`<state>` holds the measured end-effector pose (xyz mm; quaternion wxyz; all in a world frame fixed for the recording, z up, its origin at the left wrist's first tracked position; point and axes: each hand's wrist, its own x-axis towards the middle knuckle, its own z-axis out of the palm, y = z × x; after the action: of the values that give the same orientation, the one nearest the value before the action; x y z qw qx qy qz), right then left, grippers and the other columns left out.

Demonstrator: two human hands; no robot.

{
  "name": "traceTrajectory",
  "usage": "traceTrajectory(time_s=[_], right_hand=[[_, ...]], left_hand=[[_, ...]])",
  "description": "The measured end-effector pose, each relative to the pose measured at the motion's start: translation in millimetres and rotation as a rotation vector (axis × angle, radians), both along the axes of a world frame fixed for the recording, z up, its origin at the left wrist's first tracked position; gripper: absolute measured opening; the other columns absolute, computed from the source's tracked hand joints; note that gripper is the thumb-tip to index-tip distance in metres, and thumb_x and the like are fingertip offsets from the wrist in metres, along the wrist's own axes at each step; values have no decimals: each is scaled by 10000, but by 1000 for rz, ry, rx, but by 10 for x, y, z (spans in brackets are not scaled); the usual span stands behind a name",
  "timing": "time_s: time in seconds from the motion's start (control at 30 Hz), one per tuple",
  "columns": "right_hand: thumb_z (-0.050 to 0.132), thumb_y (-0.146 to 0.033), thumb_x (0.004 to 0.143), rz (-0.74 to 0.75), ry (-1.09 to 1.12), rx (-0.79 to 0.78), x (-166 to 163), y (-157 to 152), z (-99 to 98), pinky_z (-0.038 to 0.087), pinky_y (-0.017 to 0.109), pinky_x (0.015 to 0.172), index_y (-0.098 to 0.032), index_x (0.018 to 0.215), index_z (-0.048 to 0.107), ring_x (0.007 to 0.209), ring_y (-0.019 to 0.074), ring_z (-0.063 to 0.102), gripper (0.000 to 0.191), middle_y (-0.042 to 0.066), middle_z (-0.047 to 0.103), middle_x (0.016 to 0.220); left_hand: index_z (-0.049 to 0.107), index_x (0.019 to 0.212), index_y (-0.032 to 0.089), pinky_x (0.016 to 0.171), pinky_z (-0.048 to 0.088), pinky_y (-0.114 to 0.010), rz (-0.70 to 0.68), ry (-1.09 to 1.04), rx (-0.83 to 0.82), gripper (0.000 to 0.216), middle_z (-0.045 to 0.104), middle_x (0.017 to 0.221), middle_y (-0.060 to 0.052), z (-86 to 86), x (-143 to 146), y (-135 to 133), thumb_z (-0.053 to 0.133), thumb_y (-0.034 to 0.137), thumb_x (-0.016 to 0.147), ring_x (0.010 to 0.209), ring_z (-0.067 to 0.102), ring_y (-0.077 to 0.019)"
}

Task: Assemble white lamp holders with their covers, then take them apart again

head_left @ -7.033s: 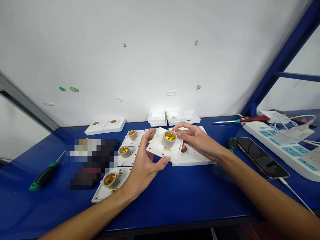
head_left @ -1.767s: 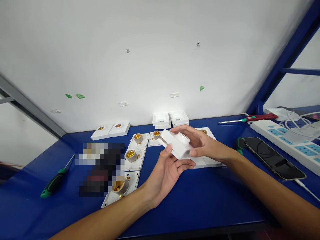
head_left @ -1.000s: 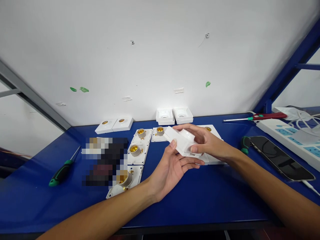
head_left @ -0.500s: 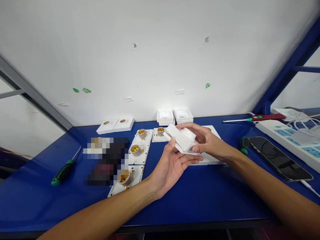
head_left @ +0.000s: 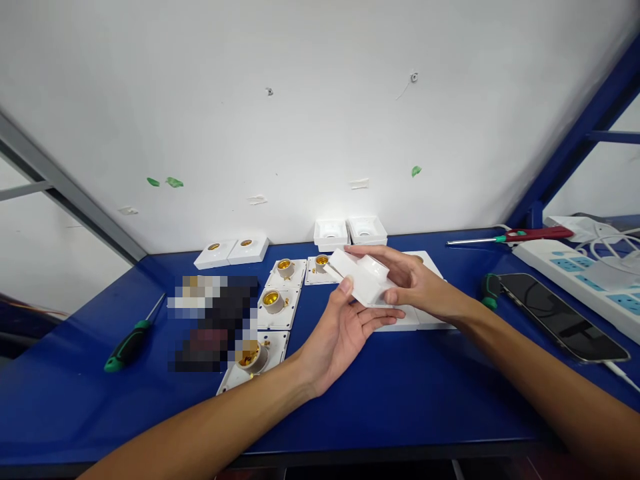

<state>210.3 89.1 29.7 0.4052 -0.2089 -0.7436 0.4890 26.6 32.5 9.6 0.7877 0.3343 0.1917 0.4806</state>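
A white square lamp holder (head_left: 367, 289) is tilted in the air between my two hands, its round collar facing up and to the right. My left hand (head_left: 343, 337) supports it from below, thumb on the near left side and fingers underneath. My right hand (head_left: 415, 280) grips the cover from the right, thumb low on the front and fingers over the far edge. A narrow gap shows between cover and base at the left edge. Behind and below it lie other white lamp holders (head_left: 430, 320), partly hidden. To the left, several open socket bases (head_left: 273, 301) show brass threads.
Two finished-looking lamp holders (head_left: 249, 250) and stacked white covers (head_left: 367, 230) stand along the wall. A green-black screwdriver (head_left: 127, 347) lies left, beside a pixelated area. On the right are another green handle (head_left: 491, 290), a phone (head_left: 563, 317), a red-handled tool (head_left: 537, 234) and a power strip (head_left: 580, 267).
The cover now sits closer against its base, so the gap between them has narrowed. Both hands keep their grip and have hardly moved.
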Motion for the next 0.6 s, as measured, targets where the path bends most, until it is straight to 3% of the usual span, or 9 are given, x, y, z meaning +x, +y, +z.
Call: traceTrajectory(time_s=[0.1, 0.23, 0.43, 0.6], right_hand=[[804, -481, 874, -190, -53, 274, -59, -58, -39, 256, 575, 1283, -415, 1505, 527, 1567, 292, 347, 692, 33, 465, 1645], [767, -394, 926, -329, -213, 502, -152, -180, -58, 288, 594, 1273, -424, 1541, 476, 1562, 288, 365, 681, 49, 436, 1665], [626, -313, 1028, -295, -188, 449, -170, -189, -93, 334, 523, 1288, -445, 1560, 449, 1546, 220, 405, 576, 1, 461, 1649], [645, -339, 1019, -254, -180, 388, -131, -159, -56, 329, 541, 1288, -454, 1547, 467, 1555, 224, 393, 569, -12, 456, 1657]], left_hand=[[647, 1327, 129, 1064, 496, -415, 87, -20, -15, 528, 765, 1153, -151, 50, -7, 18, 647, 539, 995, 1085, 722, -271], [657, 1314, 112, 1052, 476, -405, 89, 30, 8, 578, 778, 1058, -140, 90, -22, 60, 650, 579, 973, 1093, 710, -288], [704, 1122, 168, 914, 509, -357, 133, 57, 3, 421, 729, 884, -61, 35, -21, 75, 703, 551, 949, 964, 673, -229], [710, 950, 164, 920, 515, -366, 130, 40, 6, 346, 707, 855, -53, 39, -15, 66, 713, 510, 955, 921, 647, -206]])
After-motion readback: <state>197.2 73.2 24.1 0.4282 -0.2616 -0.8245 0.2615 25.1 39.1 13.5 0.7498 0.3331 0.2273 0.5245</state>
